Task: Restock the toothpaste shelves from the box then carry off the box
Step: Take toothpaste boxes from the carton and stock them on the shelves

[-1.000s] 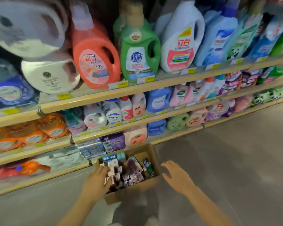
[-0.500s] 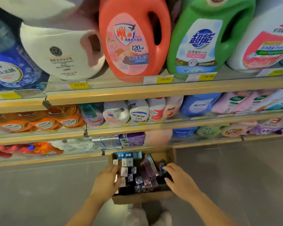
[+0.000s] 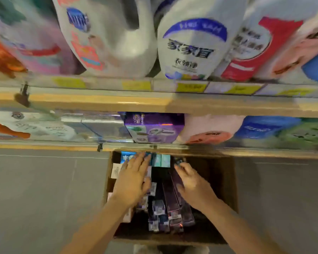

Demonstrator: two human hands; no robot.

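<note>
We see a brown cardboard box (image 3: pixel 220 180) open on the grey floor, its far edge just under the lowest shelf (image 3: pixel 264 153). Inside, long purple toothpaste packs (image 3: pixel 170 195) lie in the middle, blue and teal packs (image 3: pixel 161 160) stand at the far end, and the right side looks dark.

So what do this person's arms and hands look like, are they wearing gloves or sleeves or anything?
No gloves: both the left hand and the right hand are bare. Both forearms are bare too, with no sleeve reaching as far as the picture shows. I can see no watch, bracelet or ring on either wrist or hand, though the picture is a little blurred, so something small could be missed.
</note>
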